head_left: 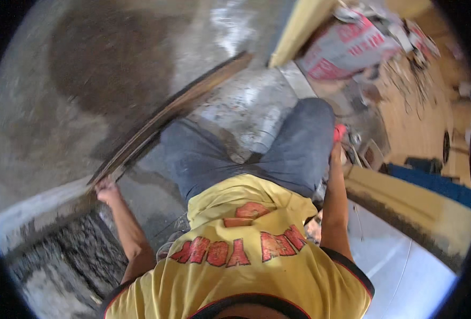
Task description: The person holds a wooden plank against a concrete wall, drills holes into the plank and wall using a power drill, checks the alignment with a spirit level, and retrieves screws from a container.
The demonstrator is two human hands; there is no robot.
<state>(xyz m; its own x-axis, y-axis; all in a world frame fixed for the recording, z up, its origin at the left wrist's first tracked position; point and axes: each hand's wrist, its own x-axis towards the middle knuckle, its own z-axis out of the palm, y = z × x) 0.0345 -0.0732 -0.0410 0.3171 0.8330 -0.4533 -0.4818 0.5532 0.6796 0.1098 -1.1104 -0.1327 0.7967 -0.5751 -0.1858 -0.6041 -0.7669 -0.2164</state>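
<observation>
A long, dark-edged wooden plank (177,109) slants across the floor in front of my left knee. My left hand (106,190) is closed at the plank's near left end, with the fingers partly blurred. Beside my right knee, my right hand (336,151) hangs low, closed around a small red object (340,131). Only part of that object shows, and its kind cannot be made out.
A low masonry ledge (44,204) borders the left side. Ahead, the concrete floor (203,32) has a dark damp patch. A grey-and-red printed sack (352,48) lies at the far right, near loose cords (408,85). A yellowish door frame (406,196) runs along the right.
</observation>
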